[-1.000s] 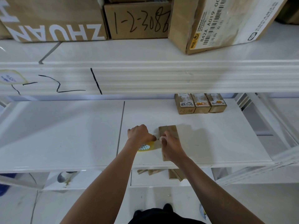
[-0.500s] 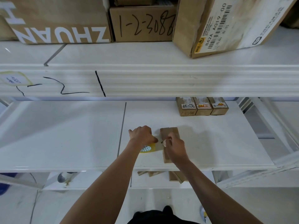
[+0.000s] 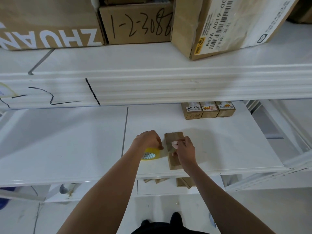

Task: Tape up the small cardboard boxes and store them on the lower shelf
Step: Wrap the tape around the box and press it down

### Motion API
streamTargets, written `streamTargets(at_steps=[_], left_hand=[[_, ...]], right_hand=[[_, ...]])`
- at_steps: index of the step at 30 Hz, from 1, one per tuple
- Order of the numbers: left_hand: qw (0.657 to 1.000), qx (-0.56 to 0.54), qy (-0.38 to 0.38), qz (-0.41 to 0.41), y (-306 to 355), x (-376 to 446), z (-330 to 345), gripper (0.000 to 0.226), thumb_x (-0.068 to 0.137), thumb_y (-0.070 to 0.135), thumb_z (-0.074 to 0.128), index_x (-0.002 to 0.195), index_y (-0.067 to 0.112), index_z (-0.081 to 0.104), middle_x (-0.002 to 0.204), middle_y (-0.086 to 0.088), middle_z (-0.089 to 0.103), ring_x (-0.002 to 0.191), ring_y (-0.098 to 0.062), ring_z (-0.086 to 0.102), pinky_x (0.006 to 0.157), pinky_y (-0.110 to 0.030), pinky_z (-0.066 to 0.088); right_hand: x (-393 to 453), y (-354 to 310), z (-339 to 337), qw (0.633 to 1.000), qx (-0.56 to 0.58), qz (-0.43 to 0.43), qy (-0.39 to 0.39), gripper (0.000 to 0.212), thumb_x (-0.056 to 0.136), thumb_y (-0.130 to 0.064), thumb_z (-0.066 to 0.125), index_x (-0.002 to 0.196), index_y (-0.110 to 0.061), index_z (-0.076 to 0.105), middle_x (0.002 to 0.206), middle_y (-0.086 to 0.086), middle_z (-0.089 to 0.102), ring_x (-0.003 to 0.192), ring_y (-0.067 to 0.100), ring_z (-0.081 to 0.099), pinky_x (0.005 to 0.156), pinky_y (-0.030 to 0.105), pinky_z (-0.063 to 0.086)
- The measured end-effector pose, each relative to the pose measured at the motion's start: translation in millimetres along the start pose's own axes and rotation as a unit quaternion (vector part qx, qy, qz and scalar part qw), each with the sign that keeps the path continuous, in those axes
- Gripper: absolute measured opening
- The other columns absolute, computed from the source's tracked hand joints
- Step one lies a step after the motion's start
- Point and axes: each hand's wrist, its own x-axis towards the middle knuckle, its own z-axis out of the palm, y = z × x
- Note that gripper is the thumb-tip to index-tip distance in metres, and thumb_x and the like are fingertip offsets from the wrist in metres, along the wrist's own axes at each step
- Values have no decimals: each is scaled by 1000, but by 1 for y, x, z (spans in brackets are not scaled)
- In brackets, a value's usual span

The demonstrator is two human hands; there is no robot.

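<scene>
Head view: box (image 3: 173, 146) under right hand (image 3: 184, 150).

Bright, even overhead light; soft shadows; wide-angle edge distortion.

A small brown cardboard box (image 3: 173, 150) lies flat on the white shelf (image 3: 219, 149); a yellow tape roll (image 3: 151, 154) sits just beside it.
</scene>
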Motion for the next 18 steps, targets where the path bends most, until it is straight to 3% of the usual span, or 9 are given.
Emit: streamTargets(at_steps=[6,12,18], left_hand=[[999,-34,7,-42,2,0,4,49,72,52,82,113,28,74,105,-1,72,90,-25,67,72,-33,52],[995,-68,6,-77,1,-3,7,54,73,52,82,118,25,72,113,-4,70,100,-28,65,92,-43,56],[991,-73,16,-113,4,-8,11,57,74,55,81,114,17,66,108,-7,69,95,-28,66,91,-42,57]], right_hand=[[0,-1,1,1000,-11,2,5,13,101,-13,42,99,-22,52,97,2,63,70,17,65,45,12,46],[0,-2,2,1000,-18,1,-11,10,101,-14,43,101,-22,49,100,2,61,75,21,67,44,14,47],[0,-2,7,999,-43,-9,-9,9,100,-14,42,97,-21,46,97,2,60,71,18,66,40,10,41]])
